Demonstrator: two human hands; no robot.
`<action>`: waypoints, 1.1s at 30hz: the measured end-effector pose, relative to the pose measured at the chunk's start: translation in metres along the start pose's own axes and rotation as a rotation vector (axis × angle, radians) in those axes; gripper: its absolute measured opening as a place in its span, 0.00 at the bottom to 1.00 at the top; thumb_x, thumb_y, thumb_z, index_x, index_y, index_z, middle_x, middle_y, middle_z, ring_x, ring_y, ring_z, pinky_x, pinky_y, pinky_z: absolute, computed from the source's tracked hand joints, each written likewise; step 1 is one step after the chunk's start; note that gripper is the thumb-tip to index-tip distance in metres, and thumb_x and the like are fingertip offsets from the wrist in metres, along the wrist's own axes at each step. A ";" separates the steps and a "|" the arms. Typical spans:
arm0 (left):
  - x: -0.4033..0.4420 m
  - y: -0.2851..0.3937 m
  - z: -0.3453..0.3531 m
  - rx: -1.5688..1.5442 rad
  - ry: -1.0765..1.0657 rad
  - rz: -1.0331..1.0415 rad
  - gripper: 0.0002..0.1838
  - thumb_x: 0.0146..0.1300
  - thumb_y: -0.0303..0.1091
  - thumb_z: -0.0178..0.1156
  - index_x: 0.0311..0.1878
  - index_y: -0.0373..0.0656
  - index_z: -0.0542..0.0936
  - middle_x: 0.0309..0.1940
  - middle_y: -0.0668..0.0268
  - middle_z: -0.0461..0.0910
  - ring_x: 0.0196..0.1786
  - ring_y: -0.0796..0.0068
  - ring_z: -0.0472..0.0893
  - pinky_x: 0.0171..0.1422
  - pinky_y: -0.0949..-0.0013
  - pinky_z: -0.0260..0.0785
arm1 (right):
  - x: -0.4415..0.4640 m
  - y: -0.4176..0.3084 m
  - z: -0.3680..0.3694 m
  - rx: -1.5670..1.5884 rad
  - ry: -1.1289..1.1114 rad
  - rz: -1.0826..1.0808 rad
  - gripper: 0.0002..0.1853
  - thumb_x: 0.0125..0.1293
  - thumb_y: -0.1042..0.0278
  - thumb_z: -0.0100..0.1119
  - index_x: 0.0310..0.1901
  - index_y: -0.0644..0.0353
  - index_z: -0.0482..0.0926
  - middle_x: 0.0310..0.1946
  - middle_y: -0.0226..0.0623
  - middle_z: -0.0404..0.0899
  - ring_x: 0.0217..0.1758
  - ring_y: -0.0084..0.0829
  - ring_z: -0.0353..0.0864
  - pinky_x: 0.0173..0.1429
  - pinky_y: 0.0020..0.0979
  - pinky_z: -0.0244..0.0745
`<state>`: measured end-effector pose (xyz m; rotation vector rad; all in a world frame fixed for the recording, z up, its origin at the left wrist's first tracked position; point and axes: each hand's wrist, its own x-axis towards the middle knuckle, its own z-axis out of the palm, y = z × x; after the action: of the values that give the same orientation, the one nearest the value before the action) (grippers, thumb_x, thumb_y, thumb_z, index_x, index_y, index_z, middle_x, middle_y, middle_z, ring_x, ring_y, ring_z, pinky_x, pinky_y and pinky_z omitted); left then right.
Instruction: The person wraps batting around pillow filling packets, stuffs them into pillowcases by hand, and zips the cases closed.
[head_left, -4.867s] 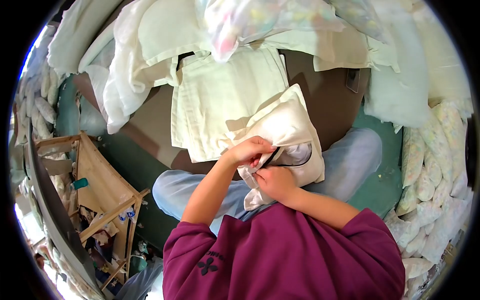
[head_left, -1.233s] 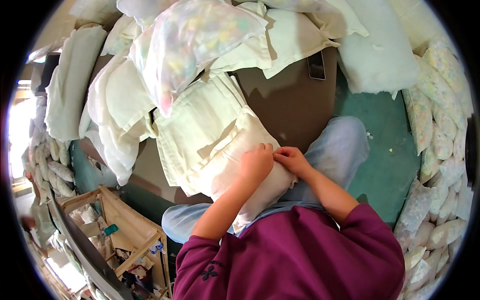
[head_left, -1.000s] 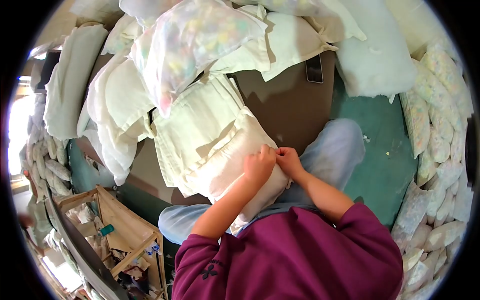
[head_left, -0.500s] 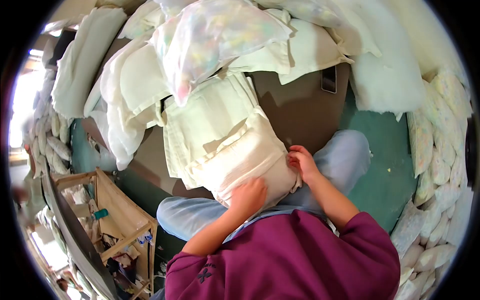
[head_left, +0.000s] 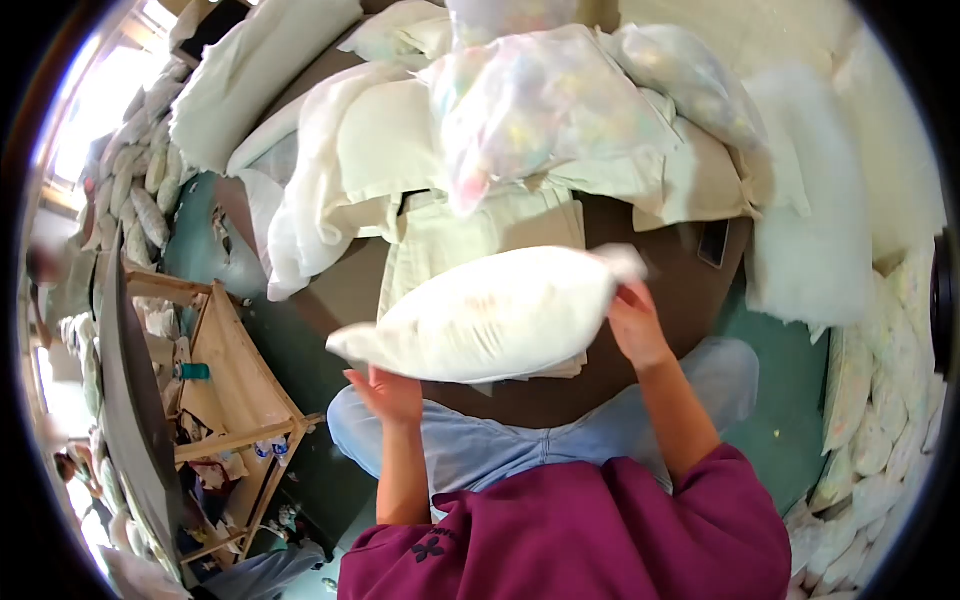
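Observation:
A stuffed cream pillow [head_left: 490,315] is raised above my lap between my two hands, tilted so that its right end is higher. My left hand [head_left: 392,397] grips it from below near its left corner, thumb showing, the other fingers partly hidden behind the fabric. At the opposite end, my right hand [head_left: 637,325] has hold of the right edge, where the corner is blurred by motion. Under and behind the pillow lies a stack of flat cream fabric covers [head_left: 450,232] on the brown surface.
Clear bags of multicoloured stuffing [head_left: 560,110] and cream pillows lie heaped ahead. A phone [head_left: 713,243] rests at the right of the brown surface [head_left: 620,215]. A wooden frame shelf [head_left: 240,370] stands at left; filled bags [head_left: 865,390] are piled at right.
The pillow has come up off the fabric stack and is tipped on edge. My left hand has shifted to its left corner, my right hand to its right end. The camera view has shifted.

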<state>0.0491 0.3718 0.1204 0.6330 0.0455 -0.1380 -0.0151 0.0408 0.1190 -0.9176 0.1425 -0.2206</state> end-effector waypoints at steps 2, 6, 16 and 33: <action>0.024 0.020 -0.001 0.202 -0.379 0.119 0.37 0.70 0.64 0.35 0.46 0.36 0.78 0.61 0.50 0.72 0.69 0.52 0.64 0.75 0.52 0.51 | 0.019 -0.026 0.023 -0.316 -0.164 -0.263 0.09 0.58 0.83 0.57 0.36 0.56 0.73 0.54 0.36 0.77 0.70 0.32 0.64 0.70 0.32 0.59; 0.056 0.027 -0.036 0.932 -0.116 -0.083 0.22 0.71 0.45 0.47 0.33 0.34 0.78 0.31 0.58 0.80 0.40 0.63 0.81 0.52 0.62 0.73 | 0.046 0.013 -0.036 -0.448 -0.052 0.148 0.02 0.62 0.79 0.54 0.33 0.62 0.76 0.42 0.34 0.82 0.53 0.26 0.77 0.58 0.26 0.69; 0.103 -0.067 -0.007 1.401 -0.081 0.355 0.37 0.57 0.37 0.64 0.68 0.35 0.62 0.70 0.42 0.57 0.74 0.46 0.56 0.75 0.54 0.50 | 0.078 0.041 0.029 -1.142 0.018 -0.405 0.18 0.61 0.68 0.60 0.52 0.62 0.76 0.55 0.42 0.76 0.60 0.40 0.73 0.65 0.35 0.66; 0.187 -0.134 -0.057 0.855 -0.102 0.039 0.38 0.69 0.29 0.53 0.76 0.36 0.44 0.77 0.54 0.43 0.78 0.64 0.46 0.78 0.68 0.40 | 0.177 0.163 -0.022 -0.651 0.147 0.046 0.38 0.67 0.60 0.58 0.73 0.62 0.52 0.75 0.45 0.49 0.78 0.37 0.46 0.78 0.34 0.42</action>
<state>0.2151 0.2773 -0.0203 1.4783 -0.1329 -0.1497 0.1727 0.0754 -0.0299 -1.5439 0.3858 -0.2009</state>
